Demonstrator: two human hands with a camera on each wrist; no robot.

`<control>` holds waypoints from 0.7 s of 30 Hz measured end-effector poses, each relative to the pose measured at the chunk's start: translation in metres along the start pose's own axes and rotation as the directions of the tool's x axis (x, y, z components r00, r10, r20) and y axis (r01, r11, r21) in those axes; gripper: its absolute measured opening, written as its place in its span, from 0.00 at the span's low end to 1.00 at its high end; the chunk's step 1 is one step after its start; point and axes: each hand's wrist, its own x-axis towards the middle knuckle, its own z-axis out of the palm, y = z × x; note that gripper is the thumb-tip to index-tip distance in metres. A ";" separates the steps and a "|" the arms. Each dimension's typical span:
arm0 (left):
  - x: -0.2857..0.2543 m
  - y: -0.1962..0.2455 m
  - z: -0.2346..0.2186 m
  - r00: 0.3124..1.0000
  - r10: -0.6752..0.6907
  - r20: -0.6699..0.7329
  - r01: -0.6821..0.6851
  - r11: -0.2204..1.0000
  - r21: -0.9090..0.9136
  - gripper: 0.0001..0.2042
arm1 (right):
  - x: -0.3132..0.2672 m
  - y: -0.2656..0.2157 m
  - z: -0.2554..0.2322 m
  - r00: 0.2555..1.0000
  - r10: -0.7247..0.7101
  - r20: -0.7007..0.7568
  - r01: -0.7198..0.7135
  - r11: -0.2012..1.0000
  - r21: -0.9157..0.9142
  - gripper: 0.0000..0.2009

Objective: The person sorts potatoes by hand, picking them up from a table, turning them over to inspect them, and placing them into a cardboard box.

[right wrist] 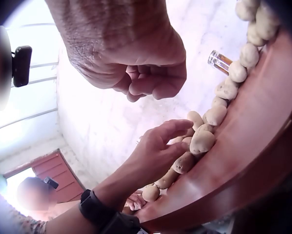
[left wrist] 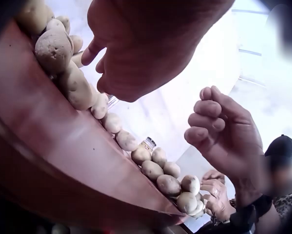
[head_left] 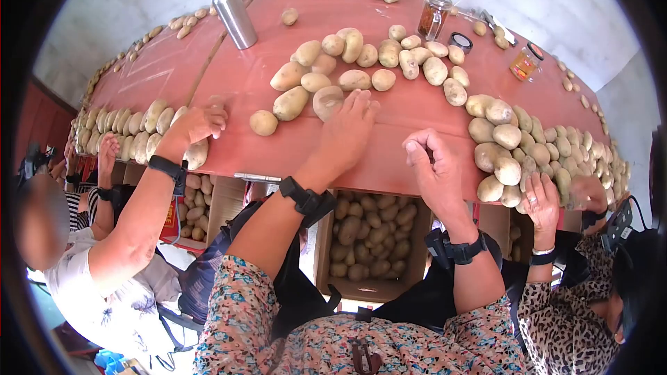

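My left hand reaches over the red table, fingers extended beside a brownish potato that it partly covers. In the right wrist view the same hand has thumb and fingers apart, close to a row of potatoes. My right hand is raised near the table's front edge, fingers loosely curled and holding nothing. Its curled fingers also show in the left wrist view. A loose cluster of potatoes lies ahead of my hands, with one round potato off to the left.
Potatoes are piled at the right and lined up at the left. A steel bottle, a glass jar and another jar stand farther back. Below the edge is a box of potatoes. People's hands work on both sides.
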 end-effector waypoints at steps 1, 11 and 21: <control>0.000 -0.003 0.001 1.000 0.002 0.004 -0.002 1.000 -0.004 0.18 | 0.000 -0.001 -0.001 1.000 0.005 -0.003 -0.005 1.000 -0.001 0.04; 0.006 -0.002 0.009 0.991 -0.006 0.131 -0.023 0.976 0.217 0.14 | 0.001 -0.002 0.001 1.000 0.018 0.002 -0.018 0.998 -0.061 0.06; 0.004 -0.006 0.014 0.986 -0.058 0.158 0.028 0.983 0.183 0.17 | 0.001 -0.007 0.003 1.000 0.015 0.014 -0.014 0.998 -0.056 0.06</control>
